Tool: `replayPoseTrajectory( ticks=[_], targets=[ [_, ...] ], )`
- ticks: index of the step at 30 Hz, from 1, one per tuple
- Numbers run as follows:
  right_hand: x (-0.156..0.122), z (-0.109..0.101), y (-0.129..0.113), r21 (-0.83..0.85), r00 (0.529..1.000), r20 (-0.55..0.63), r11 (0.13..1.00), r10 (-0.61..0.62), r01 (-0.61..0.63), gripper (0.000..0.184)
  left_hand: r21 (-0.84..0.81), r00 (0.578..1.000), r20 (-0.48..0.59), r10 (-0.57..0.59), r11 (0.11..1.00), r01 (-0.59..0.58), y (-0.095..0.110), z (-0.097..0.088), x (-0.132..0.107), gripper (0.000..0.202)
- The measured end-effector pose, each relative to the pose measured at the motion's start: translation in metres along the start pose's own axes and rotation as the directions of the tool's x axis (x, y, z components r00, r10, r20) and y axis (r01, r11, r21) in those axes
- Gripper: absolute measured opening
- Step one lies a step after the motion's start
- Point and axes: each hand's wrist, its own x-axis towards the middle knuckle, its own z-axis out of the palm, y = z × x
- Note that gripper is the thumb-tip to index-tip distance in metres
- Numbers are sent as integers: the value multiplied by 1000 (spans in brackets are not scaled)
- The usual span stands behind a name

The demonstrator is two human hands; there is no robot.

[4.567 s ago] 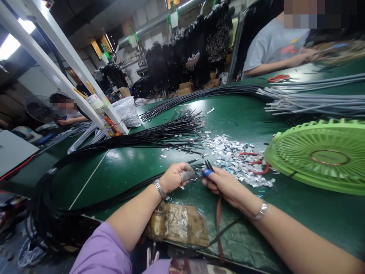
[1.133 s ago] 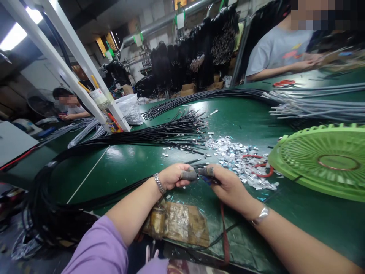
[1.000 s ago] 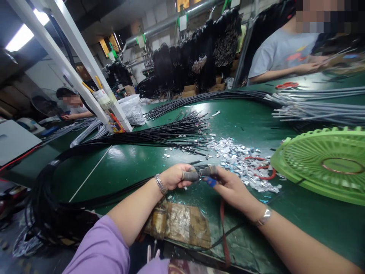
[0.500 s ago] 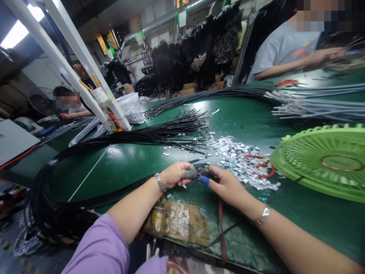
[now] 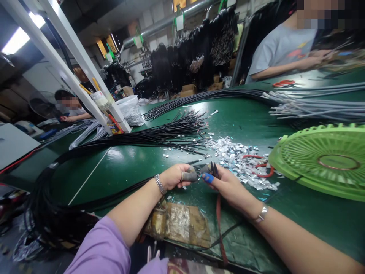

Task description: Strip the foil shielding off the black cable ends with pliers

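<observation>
My left hand [image 5: 179, 176], with grey covering on its thumb and finger, is closed in a pinch on a black cable [image 5: 134, 186] that runs back to the left. Close against it, my right hand [image 5: 221, 182] is closed too, with grey and blue wraps on its fingertips. A dark tool with two pointed tips [image 5: 214, 170] sticks up out of the right hand; its kind is not clear. Thumb and finger of that hand meet at the cable's end, where a thin wire tip seems to show. Silvery foil scraps [image 5: 236, 156] lie just beyond my hands.
Black cable bundles [image 5: 159, 131] lie across the green table [image 5: 245, 118]. Red-handled scissors [image 5: 265, 169] rest among the scraps. A green fan grille [image 5: 316, 152] and grey cables [image 5: 305, 106] are at the right, a taped cardboard piece [image 5: 185, 220] in front. Two people sit across.
The right hand has turned so that the tool's dark points now stand upright above its fingers. The left hand stays almost where it was, still pinching the cable.
</observation>
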Motion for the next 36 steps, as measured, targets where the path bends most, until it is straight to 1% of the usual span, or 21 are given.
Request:
replayPoseTrajectory(
  ticks=[3, 6, 8, 10, 12, 14, 16, 18, 20, 22, 24, 28, 32, 34, 36],
  targets=[
    [-1, 4, 1, 163, 991, 32, 977, 133, -137, 38, 74, 1000, 3, -21, 997, 21, 0, 0, 0, 45],
    [-1, 6, 1, 263, 970, 68, 934, 232, -242, 38, 96, 1000, -5, -15, 995, 15, -1, -1, 0, 46],
    [-2, 6, 1, 271, 959, 75, 920, 272, -282, 36, 78, 1000, -5, 1, 997, -1, -1, -2, 0, 48],
    [-3, 8, 1, 195, 951, 104, 932, 290, -306, 33, 47, 999, -23, 35, 998, -34, -1, -3, 0, 50],
    [-5, 10, 1, 75, 950, 149, 955, 275, -288, 30, 19, 995, -65, 77, 997, -76, -1, -3, 0, 51],
    [-6, 11, 2, -14, 964, 140, 974, 225, -226, 27, 6, 990, -100, 104, 995, -104, -1, -4, 0, 52],
    [-4, 11, 3, -27, 984, 43, 985, 171, -170, 26, 6, 987, -117, 108, 994, -108, -1, -5, 0, 52],
    [-2, 8, 3, 14, 986, -67, 988, 153, -152, 28, 8, 987, -121, 105, 994, -105, -1, -6, 0, 51],
    [-1, 5, 3, 80, 980, -111, 985, 164, -155, 32, 11, 989, -111, 101, 995, -101, -1, -6, -1, 50],
    [0, 4, 3, 112, 982, -102, 982, 161, -150, 36, 13, 991, -86, 102, 995, -101, -2, -6, -1, 49],
    [-1, 3, 2, 96, 988, -80, 988, 129, -121, 37, 16, 993, -57, 100, 995, -99, -2, -5, -1, 49],
    [-2, 5, 3, 3, 998, -33, 999, 49, -49, 35, 28, 996, -22, 82, 996, -81, -2, -4, -1, 48],
    [0, 6, 7, -151, 995, 62, 986, 76, -65, 33, 18, 995, -42, 92, 996, -91, -1, -4, -1, 50],
    [2, 6, 10, -207, 998, 43, 977, 54, -44, 30, 17, 994, -59, 96, 995, -95, 0, -4, -2, 50],
    [4, 4, 10, -205, 999, -26, 978, -34, 28, 25, 27, 993, -70, 91, 996, -89, 1, -4, -2, 50]
  ],
)
